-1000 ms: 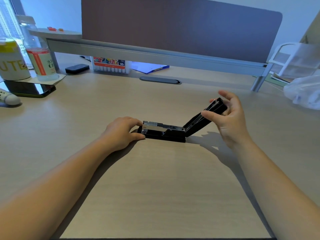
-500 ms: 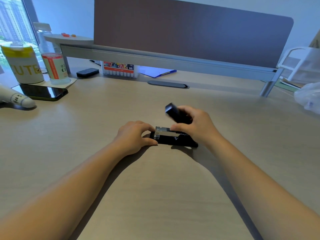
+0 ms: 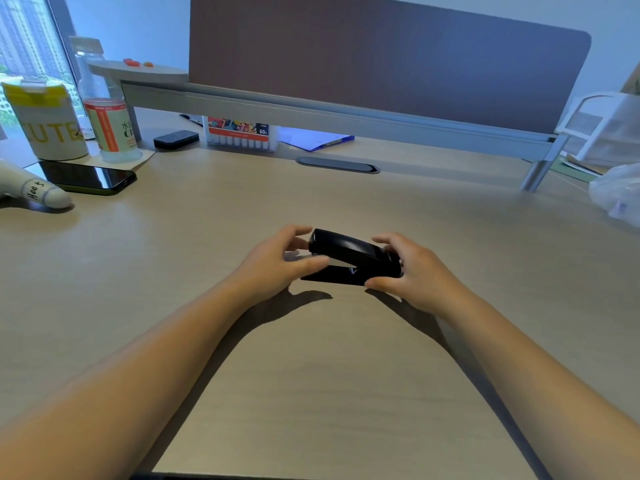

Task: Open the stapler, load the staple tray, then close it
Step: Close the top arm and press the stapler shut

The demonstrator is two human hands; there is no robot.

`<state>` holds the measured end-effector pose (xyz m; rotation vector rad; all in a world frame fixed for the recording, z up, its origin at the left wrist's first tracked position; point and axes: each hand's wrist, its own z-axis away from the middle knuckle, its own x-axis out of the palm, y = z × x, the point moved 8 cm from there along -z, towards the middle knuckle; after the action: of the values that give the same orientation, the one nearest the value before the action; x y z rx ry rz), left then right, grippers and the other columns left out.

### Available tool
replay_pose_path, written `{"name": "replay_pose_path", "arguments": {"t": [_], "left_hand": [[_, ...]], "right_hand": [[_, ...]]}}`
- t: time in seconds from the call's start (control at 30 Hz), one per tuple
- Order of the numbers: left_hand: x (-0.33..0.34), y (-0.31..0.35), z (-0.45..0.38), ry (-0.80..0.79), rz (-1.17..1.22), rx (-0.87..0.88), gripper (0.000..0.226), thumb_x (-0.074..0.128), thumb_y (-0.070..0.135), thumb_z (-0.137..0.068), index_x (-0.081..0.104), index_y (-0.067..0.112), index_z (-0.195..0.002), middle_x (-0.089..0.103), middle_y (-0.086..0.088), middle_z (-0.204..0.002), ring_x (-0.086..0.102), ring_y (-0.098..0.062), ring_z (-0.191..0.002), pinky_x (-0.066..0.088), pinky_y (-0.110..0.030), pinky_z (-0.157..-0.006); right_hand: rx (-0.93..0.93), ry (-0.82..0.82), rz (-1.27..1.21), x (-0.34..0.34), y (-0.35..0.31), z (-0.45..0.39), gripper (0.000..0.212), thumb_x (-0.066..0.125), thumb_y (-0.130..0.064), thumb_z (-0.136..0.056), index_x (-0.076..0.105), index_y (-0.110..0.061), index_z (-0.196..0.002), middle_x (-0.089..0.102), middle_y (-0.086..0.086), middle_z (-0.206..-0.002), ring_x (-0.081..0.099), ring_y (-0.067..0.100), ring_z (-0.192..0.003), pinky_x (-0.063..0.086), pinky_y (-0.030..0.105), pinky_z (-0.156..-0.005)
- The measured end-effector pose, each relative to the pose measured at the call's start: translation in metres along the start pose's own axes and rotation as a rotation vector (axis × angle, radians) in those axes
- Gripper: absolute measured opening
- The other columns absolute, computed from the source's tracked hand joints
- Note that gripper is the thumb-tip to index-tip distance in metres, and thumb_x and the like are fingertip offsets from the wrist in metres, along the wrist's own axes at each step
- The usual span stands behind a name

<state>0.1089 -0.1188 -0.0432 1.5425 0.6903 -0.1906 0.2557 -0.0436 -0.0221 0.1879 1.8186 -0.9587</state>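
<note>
A black stapler (image 3: 349, 256) rests on the wooden desk (image 3: 311, 375) in the middle of the view, its top arm folded down over the base so the staple tray is hidden. My left hand (image 3: 277, 261) sits at its front end, thumb under the nose and fingers spread just apart from the top. My right hand (image 3: 412, 268) cups the hinge end, thumb against the base and fingers over the rear.
At the far left stand a yellow-lidded cup (image 3: 45, 123), a drink bottle (image 3: 107, 109), a dark phone (image 3: 90, 176) and a white tube (image 3: 34, 192). A marker box (image 3: 239, 135) and blue folder (image 3: 317, 140) lie under the divider shelf. A plastic bag (image 3: 616, 195) sits right.
My right hand swung the stapler's top arm from wide open down onto the base, then slid back to the hinge end. My left hand's fingers lifted off the front.
</note>
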Motion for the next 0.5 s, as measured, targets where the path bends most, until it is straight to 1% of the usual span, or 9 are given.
{"name": "replay_pose_path", "arguments": {"t": [0.07, 0.13, 0.23, 0.3, 0.4, 0.47, 0.5], "left_hand": [[0.000, 0.000, 0.000, 0.020, 0.070, -0.028, 0.054, 0.053, 0.038, -0.080, 0.040, 0.016, -0.128, 0.058, -0.008, -0.123, 0.053, -0.023, -0.115, 0.040, -0.031, -0.092], [0.001, 0.003, -0.001, 0.042, 0.037, -0.028, 0.058, 0.055, 0.037, -0.079, 0.036, 0.019, -0.131, 0.058, -0.004, -0.114, 0.054, -0.020, -0.108, 0.040, -0.031, -0.091], [0.001, 0.011, 0.003, 0.062, -0.033, 0.050, 0.070, 0.063, 0.024, -0.076, 0.025, 0.031, -0.135, 0.055, 0.006, -0.100, 0.051, -0.012, -0.100, 0.037, -0.025, -0.089], [0.002, 0.014, 0.005, 0.051, -0.103, 0.101, 0.075, 0.065, 0.017, -0.076, 0.022, 0.036, -0.135, 0.054, 0.010, -0.095, 0.051, -0.009, -0.099, 0.038, -0.023, -0.089], [0.002, 0.013, 0.007, 0.034, -0.257, 0.158, 0.073, 0.062, 0.013, -0.078, 0.023, 0.036, -0.134, 0.056, 0.006, -0.108, 0.054, -0.011, -0.104, 0.038, -0.023, -0.088], [0.001, 0.013, 0.008, 0.041, -0.305, 0.190, 0.067, 0.061, 0.014, -0.079, 0.028, 0.034, -0.133, 0.059, 0.000, -0.118, 0.055, -0.015, -0.108, 0.039, -0.024, -0.089], [0.001, 0.013, 0.009, 0.044, -0.310, 0.195, 0.064, 0.060, 0.013, -0.079, 0.030, 0.032, -0.133, 0.059, -0.003, -0.120, 0.055, -0.017, -0.109, 0.040, -0.024, -0.090]], "right_hand": [[-0.006, 0.012, -0.020, 0.003, 0.006, 0.004, 0.057, 0.068, -0.022, -0.075, 0.040, -0.016, -0.125, 0.054, 0.009, -0.126, 0.050, 0.024, -0.110, 0.041, 0.032, -0.088], [-0.014, 0.037, -0.049, 0.005, 0.008, 0.006, 0.055, 0.067, -0.022, -0.075, 0.041, -0.017, -0.124, 0.055, 0.008, -0.124, 0.050, 0.022, -0.109, 0.042, 0.033, -0.088], [0.004, 0.069, -0.073, 0.005, 0.013, 0.006, 0.058, 0.066, -0.022, -0.076, 0.038, -0.018, -0.127, 0.052, 0.007, -0.128, 0.049, 0.024, -0.114, 0.041, 0.035, -0.093], [0.010, 0.076, -0.074, 0.004, 0.015, 0.006, 0.058, 0.066, -0.023, -0.077, 0.037, -0.018, -0.128, 0.052, 0.007, -0.130, 0.048, 0.024, -0.115, 0.040, 0.035, -0.094], [0.006, 0.071, -0.072, 0.006, 0.016, 0.006, 0.058, 0.065, -0.024, -0.077, 0.037, -0.018, -0.128, 0.052, 0.008, -0.129, 0.048, 0.024, -0.115, 0.041, 0.036, -0.096], [0.007, 0.068, -0.079, 0.006, 0.016, 0.005, 0.056, 0.065, -0.023, -0.078, 0.038, -0.018, -0.126, 0.053, 0.008, -0.127, 0.049, 0.024, -0.113, 0.043, 0.038, -0.096], [0.008, 0.065, -0.085, 0.006, 0.016, 0.005, 0.055, 0.065, -0.023, -0.078, 0.039, -0.018, -0.125, 0.054, 0.008, -0.125, 0.050, 0.024, -0.112, 0.044, 0.039, -0.096]]}}
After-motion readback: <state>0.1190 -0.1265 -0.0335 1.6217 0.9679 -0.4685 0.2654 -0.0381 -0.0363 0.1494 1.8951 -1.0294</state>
